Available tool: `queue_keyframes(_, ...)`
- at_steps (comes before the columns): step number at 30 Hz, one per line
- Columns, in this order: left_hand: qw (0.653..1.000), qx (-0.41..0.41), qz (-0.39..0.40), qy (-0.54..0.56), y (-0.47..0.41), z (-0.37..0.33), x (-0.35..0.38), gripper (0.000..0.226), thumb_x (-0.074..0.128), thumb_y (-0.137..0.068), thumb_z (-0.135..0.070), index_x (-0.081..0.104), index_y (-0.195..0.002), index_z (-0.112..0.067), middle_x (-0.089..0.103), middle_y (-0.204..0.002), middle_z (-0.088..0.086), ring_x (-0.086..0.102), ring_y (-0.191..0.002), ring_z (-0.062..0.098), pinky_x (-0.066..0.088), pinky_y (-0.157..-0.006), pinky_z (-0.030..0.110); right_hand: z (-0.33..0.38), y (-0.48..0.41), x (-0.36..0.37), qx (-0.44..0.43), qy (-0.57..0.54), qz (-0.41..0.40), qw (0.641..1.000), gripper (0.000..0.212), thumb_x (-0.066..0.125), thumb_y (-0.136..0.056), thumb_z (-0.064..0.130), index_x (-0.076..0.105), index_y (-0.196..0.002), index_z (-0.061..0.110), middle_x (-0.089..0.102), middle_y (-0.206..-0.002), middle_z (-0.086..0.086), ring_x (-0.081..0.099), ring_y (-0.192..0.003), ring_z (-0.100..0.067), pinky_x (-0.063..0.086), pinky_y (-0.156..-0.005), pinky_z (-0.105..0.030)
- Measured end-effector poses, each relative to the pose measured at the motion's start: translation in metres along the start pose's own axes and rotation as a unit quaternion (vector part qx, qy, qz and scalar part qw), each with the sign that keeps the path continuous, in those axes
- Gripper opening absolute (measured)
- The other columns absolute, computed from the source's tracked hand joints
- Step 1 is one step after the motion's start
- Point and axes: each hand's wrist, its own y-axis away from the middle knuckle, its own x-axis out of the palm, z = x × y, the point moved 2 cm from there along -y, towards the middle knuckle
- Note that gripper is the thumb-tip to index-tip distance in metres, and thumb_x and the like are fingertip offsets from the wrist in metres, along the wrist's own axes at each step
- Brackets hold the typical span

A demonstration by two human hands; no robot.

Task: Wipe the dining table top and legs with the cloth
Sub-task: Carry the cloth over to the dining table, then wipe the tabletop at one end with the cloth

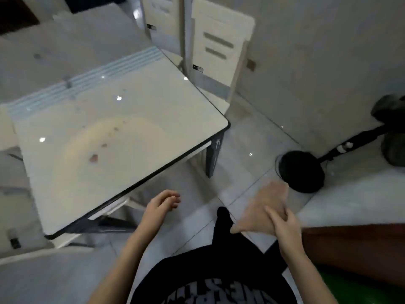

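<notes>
Across the left and middle of the view, the dining table (135, 110) stands with its glossy pale top tilted toward the camera, one dark-edged corner pointing right above a dark table leg (213, 156). Behind that corner, a white chair (221, 51) is tucked close against the far edge. To the right, on the tiled floor (245, 148), a black round base (301, 172) with a slanting pole sits well apart from the table. The cloth (260, 207), beige and spread in a loose triangle, hangs in the air over the floor, clear of the table. The right hand (282, 224) pinches its lower edge between thumb and fingers. The left hand (161, 205) hovers just beside the near table edge, fingers loosely curled, holding nothing. Small reddish stains (93, 158) dot the top.
</notes>
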Motion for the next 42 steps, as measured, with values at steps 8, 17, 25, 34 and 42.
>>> queue_keyframes(8,0.982,-0.035,-0.174,0.07,-0.055,-0.033,0.017,0.013,0.052,-0.088,-0.015,0.065,-0.089,-0.014,0.067,-0.085,0.01,0.061,-0.08,0.021,0.048,-0.064,0.01,0.117,-0.147,0.063,-0.083,0.092,0.167,0.978,0.014,0.066,-0.087,0.008,0.064,-0.1,0.004,0.07,-0.091,-0.009,0.066,-0.079,-0.018,0.051,-0.058,-0.011)
queue_keyframes(17,0.967,-0.063,-0.245,0.021,-0.13,-0.056,-0.015,0.011,0.056,-0.088,-0.023,0.066,-0.093,-0.024,0.07,-0.095,0.0,0.065,-0.093,0.014,0.048,-0.08,0.023,0.217,-0.244,0.186,-0.267,0.22,0.221,0.912,0.011,0.067,-0.087,0.02,0.058,-0.093,0.02,0.066,-0.084,0.006,0.065,-0.082,-0.021,0.052,-0.072,-0.039)
queue_keyframes(25,0.954,-0.076,-0.271,-0.103,-0.236,-0.045,-0.05,0.032,0.055,-0.09,-0.028,0.059,-0.12,-0.019,0.057,-0.123,-0.007,0.052,-0.114,0.01,0.038,-0.095,0.024,0.195,-0.296,0.319,-0.499,0.481,0.297,0.657,0.027,0.058,-0.077,-0.008,0.056,-0.102,0.003,0.058,-0.101,-0.015,0.059,-0.088,-0.035,0.049,-0.066,-0.039)
queue_keyframes(34,0.89,0.027,-0.22,-0.399,-0.285,0.003,-0.094,0.057,0.039,-0.088,-0.043,0.049,-0.137,-0.015,0.046,-0.145,0.003,0.038,-0.138,0.023,0.022,-0.115,0.033,0.16,-0.313,0.328,-0.53,0.501,0.337,0.596,0.053,0.045,-0.094,0.045,0.049,-0.139,0.017,0.038,-0.151,-0.003,0.028,-0.143,-0.026,0.027,-0.116,-0.043)
queue_keyframes(42,0.874,0.088,-0.147,-0.454,-0.29,0.031,-0.117,0.057,0.044,-0.091,-0.035,0.035,-0.146,-0.022,0.032,-0.154,-0.004,0.025,-0.144,0.018,0.022,-0.117,0.037,0.158,-0.352,0.402,-0.619,0.524,0.449,0.374,0.061,0.037,-0.096,0.057,0.024,-0.151,0.034,0.021,-0.159,0.01,0.011,-0.149,-0.021,0.012,-0.12,-0.041)
